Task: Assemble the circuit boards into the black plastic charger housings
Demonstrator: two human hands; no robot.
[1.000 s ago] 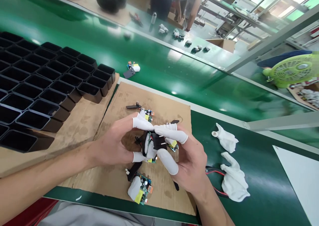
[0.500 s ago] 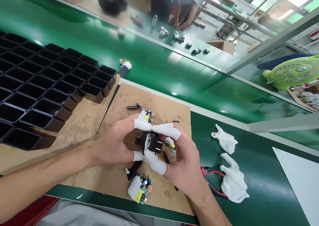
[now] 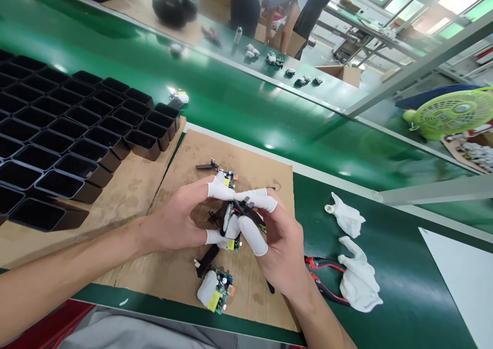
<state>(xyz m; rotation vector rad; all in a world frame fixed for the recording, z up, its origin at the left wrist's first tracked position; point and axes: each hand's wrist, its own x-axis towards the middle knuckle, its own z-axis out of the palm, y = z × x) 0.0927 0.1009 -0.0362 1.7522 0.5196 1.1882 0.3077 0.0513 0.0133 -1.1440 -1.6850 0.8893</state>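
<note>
Between my white-capped fingertips, over the cardboard, is a small black plastic housing (image 3: 224, 219) with white material inside. My left hand (image 3: 179, 213) grips it from the left, thumb and fingers at opposite ends. My right hand (image 3: 283, 241) pinches a black plug cover (image 3: 250, 214), which is tilted at the housing's mouth. Fingers partly hide where the two parts meet. Below them lies a circuit board (image 3: 221, 287) with a white lump and yellow label, next to a black piece (image 3: 207, 262). Another circuit board (image 3: 231, 177) is just above my left fingers.
Rows of black open boxes (image 3: 50, 185) fill the left side. To the right are red-black pliers (image 3: 323, 264) and white gloves (image 3: 360, 279). The cardboard sheet (image 3: 169, 267) lies under my hands. Across the green belt (image 3: 239, 113), a person stands at another bench. A green fan (image 3: 454, 113) is at right.
My right fingers have turned the plug cover, so its pronged face no longer shows and it sits tilted. On the belt, the board has shifted left. The person opposite has moved their arms.
</note>
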